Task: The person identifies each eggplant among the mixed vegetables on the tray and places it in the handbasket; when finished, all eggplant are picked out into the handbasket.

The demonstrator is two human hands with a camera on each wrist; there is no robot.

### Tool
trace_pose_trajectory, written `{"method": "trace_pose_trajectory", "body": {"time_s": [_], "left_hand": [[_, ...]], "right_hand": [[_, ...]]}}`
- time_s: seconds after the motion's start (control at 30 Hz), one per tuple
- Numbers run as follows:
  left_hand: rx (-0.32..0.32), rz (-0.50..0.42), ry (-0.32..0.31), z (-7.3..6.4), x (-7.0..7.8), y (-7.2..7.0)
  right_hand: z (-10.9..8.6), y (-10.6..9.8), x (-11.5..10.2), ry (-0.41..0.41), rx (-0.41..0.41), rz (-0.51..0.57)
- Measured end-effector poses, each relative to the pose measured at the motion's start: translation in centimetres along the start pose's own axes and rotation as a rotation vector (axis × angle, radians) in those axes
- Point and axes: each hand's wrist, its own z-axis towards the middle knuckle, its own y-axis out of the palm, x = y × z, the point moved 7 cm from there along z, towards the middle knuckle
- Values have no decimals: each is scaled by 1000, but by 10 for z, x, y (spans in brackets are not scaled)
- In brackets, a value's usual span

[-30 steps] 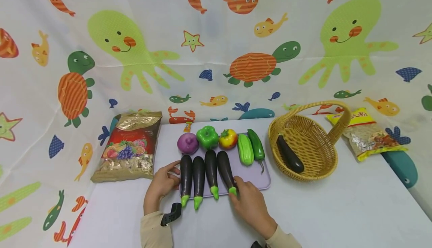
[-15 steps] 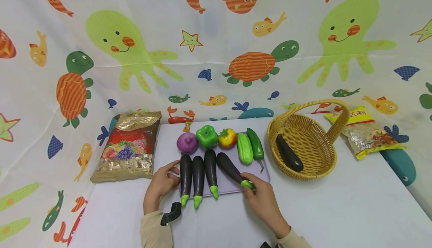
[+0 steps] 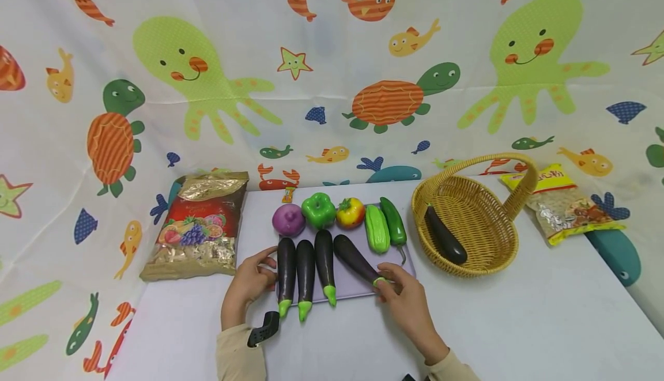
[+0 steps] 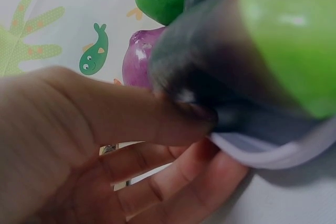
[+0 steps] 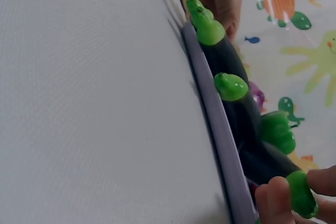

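A lilac tray (image 3: 344, 280) bears a row of several dark eggplants with green stem ends. My left hand (image 3: 252, 282) is at the tray's left edge, beside the leftmost eggplant (image 3: 286, 268); in the left wrist view its thumb (image 4: 173, 116) lies over the rim and its fingers are below it. My right hand (image 3: 404, 300) pinches the green stem end (image 5: 302, 195) of the rightmost eggplant (image 3: 357, 257), which slants across the tray. Behind them sit a purple onion (image 3: 289, 220), a green bell pepper (image 3: 319, 210), a red-yellow pepper-like vegetable (image 3: 350, 212), a light green gourd (image 3: 377, 230) and a long green pepper (image 3: 393, 219).
Right of the tray stands a wicker basket (image 3: 490, 248) with a high handle and one eggplant (image 3: 445, 236) inside. A yellow-topped bag (image 3: 562, 205) lies beyond it. At the left rests a large gold-red bag (image 3: 199, 225). A tiny orange packet (image 3: 287, 195) lies behind the onion.
My right hand has moved right, taking the stem end of the rightmost eggplant with it, so that eggplant now slants more. Its fingers have shifted slightly on the stem. My left hand has stayed put.
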Motion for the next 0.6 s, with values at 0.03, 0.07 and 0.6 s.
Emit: {"method": "trace_pose_trajectory", "body": {"time_s": [0.03,0.07,0.6], "left_hand": [[0,0,-1,0,0,0],[-2,-1,0,0,0,0],[-2,10,-34,1,-3,0]], "right_hand": [[0,0,1,12,2,4],[0,0,3,31,3,6],[0,-4,9,69,67,222]]}}
